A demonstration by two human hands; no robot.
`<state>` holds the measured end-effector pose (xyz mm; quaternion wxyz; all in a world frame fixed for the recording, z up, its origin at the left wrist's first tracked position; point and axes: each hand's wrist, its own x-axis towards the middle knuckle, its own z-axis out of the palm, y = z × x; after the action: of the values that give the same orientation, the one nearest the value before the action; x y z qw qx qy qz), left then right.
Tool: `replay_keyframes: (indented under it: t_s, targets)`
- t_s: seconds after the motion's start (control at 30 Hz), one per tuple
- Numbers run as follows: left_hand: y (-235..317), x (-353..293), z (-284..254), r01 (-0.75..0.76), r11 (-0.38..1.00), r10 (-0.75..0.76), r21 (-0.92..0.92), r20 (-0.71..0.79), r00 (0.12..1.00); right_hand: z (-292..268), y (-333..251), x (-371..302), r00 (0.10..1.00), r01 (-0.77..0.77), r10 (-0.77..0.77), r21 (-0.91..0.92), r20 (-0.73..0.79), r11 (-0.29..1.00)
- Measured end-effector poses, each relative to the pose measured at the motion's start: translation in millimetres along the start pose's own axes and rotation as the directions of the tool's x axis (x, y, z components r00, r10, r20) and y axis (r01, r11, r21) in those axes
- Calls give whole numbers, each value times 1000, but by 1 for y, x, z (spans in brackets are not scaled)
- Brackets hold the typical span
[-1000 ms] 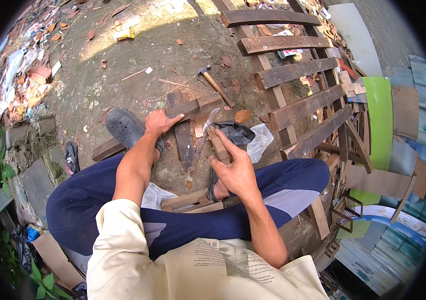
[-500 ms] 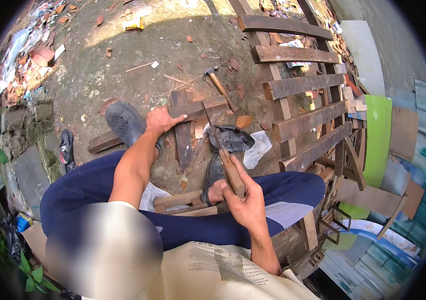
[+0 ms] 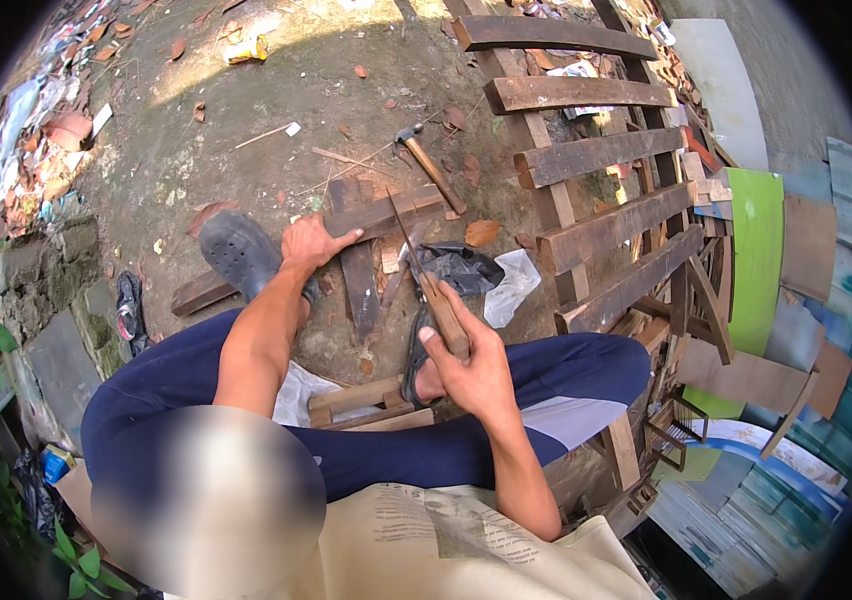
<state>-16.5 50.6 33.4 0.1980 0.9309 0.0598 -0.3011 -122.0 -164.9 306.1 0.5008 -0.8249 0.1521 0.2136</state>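
My right hand (image 3: 473,362) is closed around the wooden handle of a handsaw (image 3: 446,322). Its narrow, dark blade points away from me, and the tip lies across a brown wooden board (image 3: 376,216) towards its right end. At the board's left end, my left hand (image 3: 310,240) grips the wood, thumb stretched along the near edge. Another dark plank (image 3: 358,290) lies crosswise beneath the board, pointing towards me. Just beyond the right end rests a hammer (image 3: 433,172) with a wooden handle. Whether the blade has cut into the wood, I cannot tell.
A slatted wooden frame (image 3: 596,160) stretches along the right, with stacked sheets and a green panel (image 3: 754,260) behind it. My feet, one in a grey clog (image 3: 238,250), flank the plank. A black plastic bag (image 3: 458,272) and litter lie on the ground.
My right hand has pushed the saw a little forward and left, so more blade reaches past the board. My left hand still grips the board. The whole view has shifted slightly.
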Motion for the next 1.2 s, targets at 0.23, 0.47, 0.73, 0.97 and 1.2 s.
replay_keyframes:
  t_s: [0.23,0.47,0.73,0.97,1.2]
  targets:
    - [-2,-4,5,-13,1000,14,9,-31,999,17,21,10,999,-18,19,-13,35,1000]
    - [6,0,1,-17,1000,16,16,17,1000,17,12,39,999,-24,27,-94,28,995]
    - [0,-6,7,-26,998,26,57,-15,1000,-12,18,-36,999,44,-44,-28,7,999]
    - [15,0,0,-28,1000,28,11,12,1000,28,32,78,996,-76,72,-87,-44,993]
    - [-7,-5,16,-67,996,74,58,-134,988,-9,8,-36,998,29,-27,-29,49,999]
